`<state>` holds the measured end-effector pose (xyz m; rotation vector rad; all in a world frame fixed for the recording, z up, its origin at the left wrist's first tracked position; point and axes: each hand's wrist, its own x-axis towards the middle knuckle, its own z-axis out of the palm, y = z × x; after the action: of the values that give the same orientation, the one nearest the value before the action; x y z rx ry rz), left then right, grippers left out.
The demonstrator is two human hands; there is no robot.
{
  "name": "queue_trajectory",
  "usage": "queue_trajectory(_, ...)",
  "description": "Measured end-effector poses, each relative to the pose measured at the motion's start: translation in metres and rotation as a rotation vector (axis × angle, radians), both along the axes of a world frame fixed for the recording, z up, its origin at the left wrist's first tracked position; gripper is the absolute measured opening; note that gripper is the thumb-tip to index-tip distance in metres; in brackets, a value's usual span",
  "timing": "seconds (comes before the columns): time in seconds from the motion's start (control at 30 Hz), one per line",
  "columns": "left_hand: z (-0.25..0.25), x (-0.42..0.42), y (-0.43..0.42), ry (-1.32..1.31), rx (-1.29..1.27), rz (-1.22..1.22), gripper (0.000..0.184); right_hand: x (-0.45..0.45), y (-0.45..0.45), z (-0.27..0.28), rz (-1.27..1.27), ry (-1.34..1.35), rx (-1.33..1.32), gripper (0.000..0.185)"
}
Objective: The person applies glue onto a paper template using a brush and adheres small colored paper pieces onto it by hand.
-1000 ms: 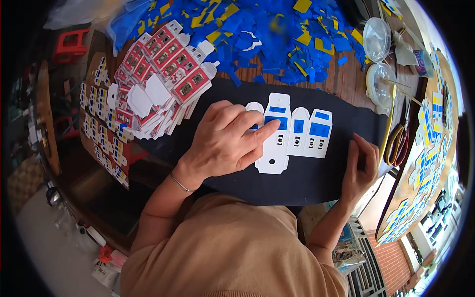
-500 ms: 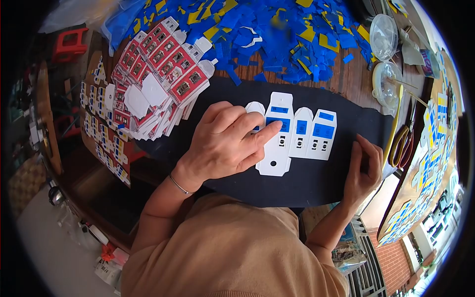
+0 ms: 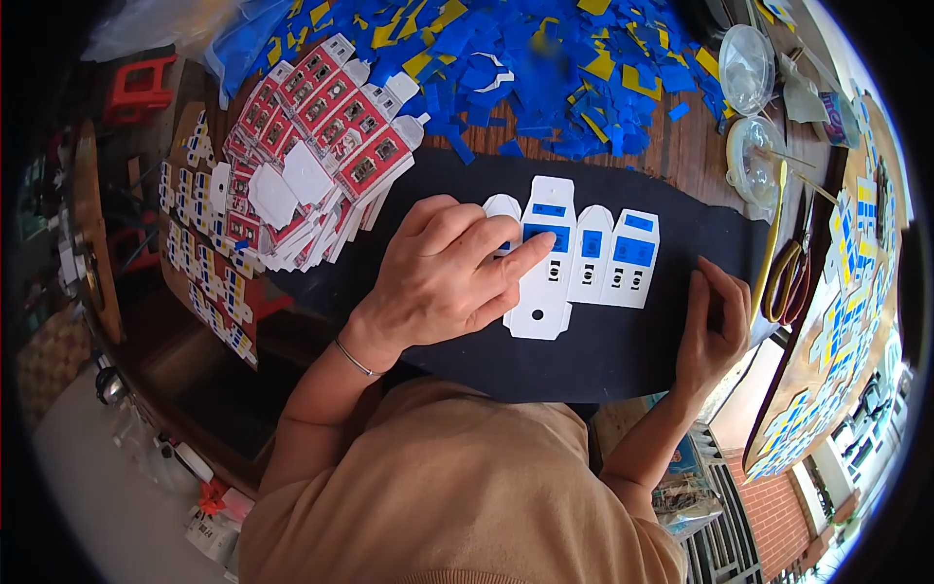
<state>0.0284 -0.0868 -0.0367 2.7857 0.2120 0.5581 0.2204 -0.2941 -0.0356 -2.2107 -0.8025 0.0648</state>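
Note:
A flat white box blank (image 3: 537, 304) with blue patches and small dark cut-outs or prints lies unfolded on a black mat (image 3: 603, 355). My left hand (image 3: 443, 273) reaches over its left part, one fingertip touching a blue patch on the second panel. The other fingers of this hand are bent, and it covers most of the leftmost panel. At the mat's right side rests my right hand (image 3: 718, 321), fingers loosely curled and apart, with nothing visible in them and not touching the blank.
Red-printed box blanks (image 3: 326, 127) are piled at the upper left. Blue and yellow scraps (image 3: 564, 78) cover the table's back. Scissors (image 3: 786, 282), a yellow stick (image 3: 775, 234) and a clear plastic tub (image 3: 754, 161) stand right. Boards (image 3: 827, 360) with blue-yellow pieces flank the table.
The view has shifted slightly, so the blank appears a little higher and further left. The left fingertip stays on the same blue patch; the right hand stays at the mat's right side.

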Motion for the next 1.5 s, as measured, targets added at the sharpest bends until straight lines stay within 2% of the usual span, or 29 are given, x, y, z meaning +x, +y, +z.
queue_trajectory(0.4, 0.000, -0.002, -0.001, -0.143, -0.037, 0.038, 0.041, 0.001, 0.000, 0.000, -0.010, 0.052, 0.028, 0.015)
queue_trajectory(0.53, 0.007, 0.002, 0.003, -0.264, 0.019, 0.178, 0.029, 0.001, 0.001, 0.001, -0.001, 0.052, 0.046, 0.014)
queue_trajectory(0.77, 0.003, -0.005, 0.015, -0.488, -0.264, 0.390, 0.007, 0.001, 0.001, 0.006, 0.021, 0.112, 0.017, 0.012)
queue_trajectory(0.83, 0.004, -0.005, 0.015, -0.513, -0.283, 0.404, 0.013, -0.001, 0.009, 0.019, 0.084, 0.165, -0.014, 0.012)
queue_trajectory(0.97, -0.002, -0.017, 0.019, -0.511, -0.296, 0.404, 0.030, -0.001, 0.049, 0.044, 0.328, 0.005, -0.021, 0.013)
queue_trajectory(1.0, -0.003, -0.018, 0.022, -0.503, -0.218, 0.394, 0.033, 0.001, 0.060, 0.050, 0.365, 0.013, -0.031, 0.013)
queue_trajectory(1.1, -0.002, -0.016, 0.020, -0.540, -0.212, 0.357, 0.032, 0.019, 0.093, 0.040, 0.444, -0.112, -0.032, 0.013)
queue_trajectory(1.33, -0.001, -0.009, 0.017, -0.620, -0.182, 0.340, 0.014, 0.036, 0.152, 0.011, 0.337, -0.313, -0.106, 0.018)
queue_trajectory(1.5, 0.003, -0.010, 0.015, -0.594, -0.183, 0.293, 0.006, 0.037, 0.161, 0.016, 0.345, -0.272, -0.086, 0.013)
